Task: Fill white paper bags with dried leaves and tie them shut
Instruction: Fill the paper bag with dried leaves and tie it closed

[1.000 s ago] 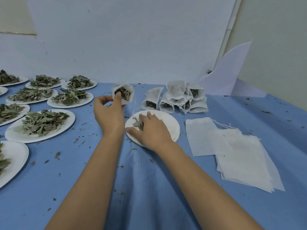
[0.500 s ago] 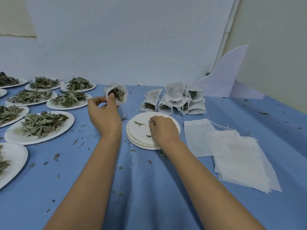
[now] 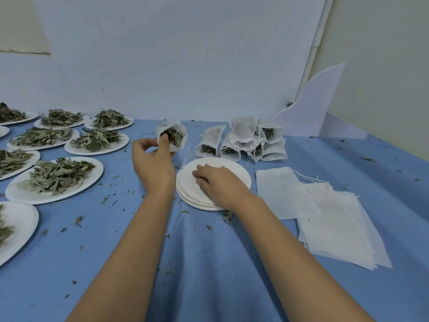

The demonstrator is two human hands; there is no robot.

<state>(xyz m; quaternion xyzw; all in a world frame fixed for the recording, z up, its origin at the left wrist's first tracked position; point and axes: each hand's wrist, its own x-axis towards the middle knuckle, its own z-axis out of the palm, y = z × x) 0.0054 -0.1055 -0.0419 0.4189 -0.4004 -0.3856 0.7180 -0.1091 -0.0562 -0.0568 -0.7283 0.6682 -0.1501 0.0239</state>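
On the blue cloth-covered table (image 3: 209, 287), near centre: left hand (image 3: 153, 168) is raised off the surface, grasping an open-mouthed white paper bag (image 3: 180, 147) at its near rim; thumb tip sits over the rim at the mouth, other fingers curl at the bag's left side; bag mouth faces the camera, dark green dried leaves (image 3: 174, 135) visible inside; bag is held above the cloth, just beyond and left of a stack of round white paper plates (image 3: 242, 180).

Right hand (image 3: 218, 184) lies palm-down on the top plate of that stack; fingers bent, tips pointing left and touching the plate; cannot tell whether anything is pinched under them.

Behind the stack sits a cluster of filled white bags (image 3: 250, 135) leaning on each other; leaves show at several mouths; loose strings hang at the front.

Right of the stack, a pile of flat unfilled white bags (image 3: 329, 224) lies on the cloth; one single flat bag (image 3: 276, 189) lies nearest the plates, partly under the pile's edge; thin strings trail from its far side.

Left side: rows of white plates heaped with dried green leaves run back to the wall; nearest full leaf plate (image 3: 58, 180) is well apart from the left hand; another plate is cut off at the lower left edge.

Small leaf crumbs (image 3: 227, 216) are scattered on the cloth, some just beside the right wrist.

Far right: a curved white foam board piece (image 3: 313, 108) stands against the pale wall corner.
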